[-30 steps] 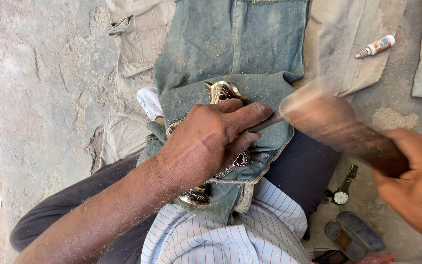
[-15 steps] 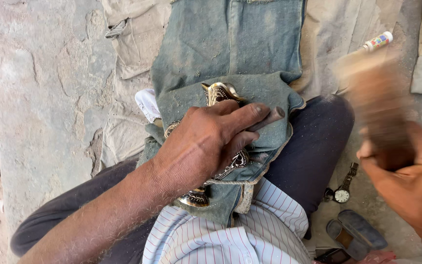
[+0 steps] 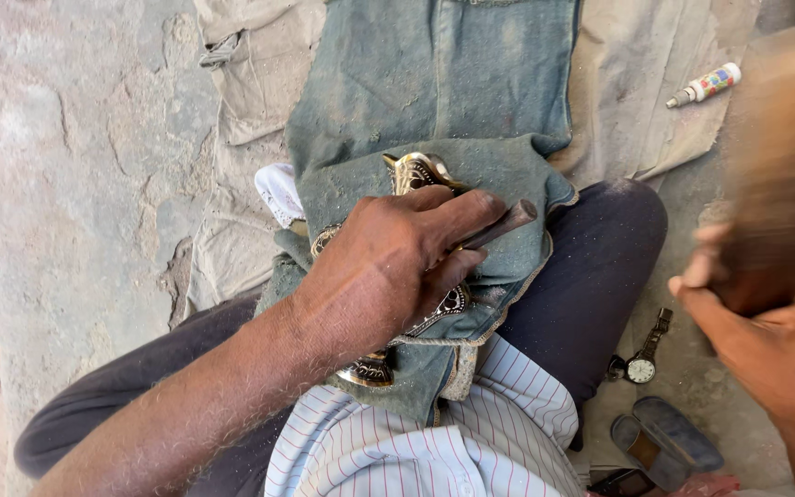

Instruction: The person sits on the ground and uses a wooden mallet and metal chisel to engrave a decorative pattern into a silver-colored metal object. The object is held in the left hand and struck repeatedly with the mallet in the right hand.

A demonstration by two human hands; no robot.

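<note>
Pinning punch (image 3: pixel 501 225), left hand (image 3: pixel 388 267); right hand (image 3: pixel 775 340) gripping mallet (image 3: pixel 779 175)

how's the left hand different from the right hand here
The left hand is sharp in the picture and rests low on the denim cloth, pinching a thin metal punch. The right hand is blurred and raised off to the side, gripping a thick brown wooden mallet. Both are bare and each is closed on a tool.
</note>
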